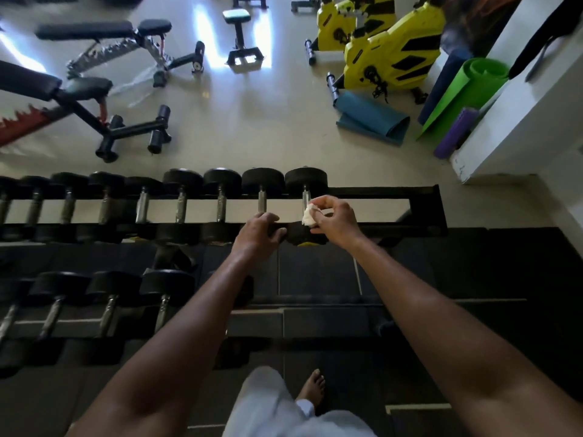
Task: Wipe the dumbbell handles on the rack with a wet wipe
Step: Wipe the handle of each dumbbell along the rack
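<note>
A black two-tier rack [422, 192] holds several black dumbbells with chrome handles. My right hand [331, 220] pinches a crumpled white wet wipe [308, 216] against the near end of the rightmost top-row dumbbell's handle [305, 198]. My left hand [260, 230] grips the near head of the neighbouring dumbbell, whose handle [262, 201] shows above my fingers. The near heads of both dumbbells are mostly hidden by my hands.
Beyond the rack lie two black benches [104, 39], a small stool [239, 29], yellow exercise bikes [391, 48] and rolled mats [467, 89] by a white wall ledge [520, 121]. A lower tier of dumbbells [110, 304] sits to my left. My bare foot [312, 389] stands on dark floor tiles.
</note>
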Available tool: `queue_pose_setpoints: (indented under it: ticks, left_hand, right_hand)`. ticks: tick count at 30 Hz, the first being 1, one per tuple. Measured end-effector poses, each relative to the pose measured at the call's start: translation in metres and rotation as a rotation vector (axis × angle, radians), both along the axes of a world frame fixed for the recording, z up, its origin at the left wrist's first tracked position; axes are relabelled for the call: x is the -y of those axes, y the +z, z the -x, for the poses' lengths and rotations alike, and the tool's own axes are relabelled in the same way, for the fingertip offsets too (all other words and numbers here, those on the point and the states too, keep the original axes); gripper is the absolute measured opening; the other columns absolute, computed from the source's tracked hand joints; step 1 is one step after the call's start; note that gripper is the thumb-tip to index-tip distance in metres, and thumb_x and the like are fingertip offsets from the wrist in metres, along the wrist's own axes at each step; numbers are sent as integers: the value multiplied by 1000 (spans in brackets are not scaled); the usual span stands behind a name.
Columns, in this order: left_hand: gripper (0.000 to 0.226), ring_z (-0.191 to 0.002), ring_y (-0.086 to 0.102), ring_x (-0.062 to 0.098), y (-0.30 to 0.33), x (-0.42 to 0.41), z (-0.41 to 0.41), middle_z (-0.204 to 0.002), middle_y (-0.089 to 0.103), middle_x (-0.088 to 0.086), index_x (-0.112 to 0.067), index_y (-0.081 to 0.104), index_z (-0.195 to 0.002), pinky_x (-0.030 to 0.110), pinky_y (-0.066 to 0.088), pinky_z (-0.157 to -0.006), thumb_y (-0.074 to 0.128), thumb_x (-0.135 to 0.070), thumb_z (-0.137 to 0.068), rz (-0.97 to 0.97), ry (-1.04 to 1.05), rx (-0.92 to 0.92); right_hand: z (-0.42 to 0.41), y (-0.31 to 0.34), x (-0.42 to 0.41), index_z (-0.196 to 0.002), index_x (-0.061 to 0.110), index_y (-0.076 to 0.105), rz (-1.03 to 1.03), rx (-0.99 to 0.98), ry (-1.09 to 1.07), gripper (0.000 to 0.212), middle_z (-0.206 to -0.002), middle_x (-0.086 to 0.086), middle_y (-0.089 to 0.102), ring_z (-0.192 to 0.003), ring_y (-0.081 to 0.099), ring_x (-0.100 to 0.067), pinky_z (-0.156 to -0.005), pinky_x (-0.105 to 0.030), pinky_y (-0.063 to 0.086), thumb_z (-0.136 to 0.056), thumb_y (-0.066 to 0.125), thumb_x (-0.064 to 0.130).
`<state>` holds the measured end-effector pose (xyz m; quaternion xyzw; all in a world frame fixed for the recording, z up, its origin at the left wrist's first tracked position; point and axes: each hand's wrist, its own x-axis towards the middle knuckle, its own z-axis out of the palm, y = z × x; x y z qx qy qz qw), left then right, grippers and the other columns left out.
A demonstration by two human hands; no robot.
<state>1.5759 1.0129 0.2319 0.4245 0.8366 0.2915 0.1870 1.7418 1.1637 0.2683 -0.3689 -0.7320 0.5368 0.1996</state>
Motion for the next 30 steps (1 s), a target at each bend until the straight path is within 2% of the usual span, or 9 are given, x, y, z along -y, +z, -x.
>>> queue_pose_setpoints:
  ticks: [5, 7, 11, 14, 16, 21, 24, 27, 30]
  left_hand:
    - [41, -112, 67, 16, 14, 75, -11, -133, 63, -3, -23, 69, -134, 39, 60, -97, 77, -40, -98, -9, 22, -30]
    - [38, -114, 65, 16, 14, 117, -9, -133, 62, -4, -25, 70, -132, 42, 60, -96, 78, -39, -97, -12, 34, -37]
    - [42, -115, 63, 16, 18, 210, -4, -137, 59, -5, -24, 67, -137, 39, 57, -99, 75, -42, -99, 26, 112, -65]
    - [43, -115, 66, 18, 20, 284, -1, -135, 62, -2, -23, 68, -134, 40, 58, -100, 76, -44, -98, 9, 173, -79]
    - [42, -114, 66, 18, 20, 336, 1, -133, 62, -2, -23, 68, -133, 42, 58, -101, 76, -44, -98, -11, 221, -56]
    - [42, -111, 64, 17, 20, 459, 8, -130, 63, -3, -22, 69, -134, 38, 56, -98, 77, -41, -97, -49, 385, -11]
    - [43, -109, 64, 15, 18, 522, 15, -127, 62, -6, -22, 68, -135, 35, 55, -94, 77, -40, -98, -45, 458, 4]
    - [32, -108, 67, 18, 12, 588, 30, -123, 62, -5, -23, 71, -127, 35, 55, -93, 78, -35, -98, -45, 556, -10]
    - [41, -115, 67, 20, 6, 646, 43, -131, 64, 1, -17, 70, -133, 31, 52, -95, 77, -36, -98, 18, 635, -39]
  right_hand:
    - [-6, 20, 65, -119, 13, 74, 38, -12, -35, 17, -121, -8, 68, -93, 73, -15, -75, -28, 66, -102, 71, 12]
    - [-8, 26, 99, -121, 13, 75, 83, -5, -6, 21, -121, -6, 68, -100, 73, -17, -80, -30, 67, -100, 75, 14]
    - [-2, 28, 175, -126, 21, 75, 47, 104, 84, 36, -122, 1, 66, -107, 67, -12, -78, -19, 59, -92, 83, 12]
    - [9, 25, 238, -122, 23, 76, -21, 111, 127, 35, -120, 1, 72, -109, 71, -14, -85, -27, 64, -90, 86, 13]
    - [18, 22, 283, -122, 23, 76, -30, 92, 164, 34, -118, 2, 74, -106, 73, -13, -80, -32, 67, -91, 86, 16]
    - [53, 14, 395, -118, 28, 77, -271, 95, 333, 30, -107, 12, 76, -97, 72, -6, -88, -39, 63, -89, 86, 32]
    - [77, 13, 448, -120, 28, 75, -274, 66, 425, 28, -108, 12, 77, -98, 73, -4, -90, -37, 63, -93, 82, 33]
    - [111, 9, 507, -117, 37, 74, -308, 33, 543, 24, -106, 16, 76, -98, 71, 0, -87, -34, 63, -94, 80, 39]
    - [153, -4, 559, -116, 36, 76, -327, 40, 639, 24, -102, 19, 76, -96, 71, 2, -88, -35, 64, -94, 80, 42]
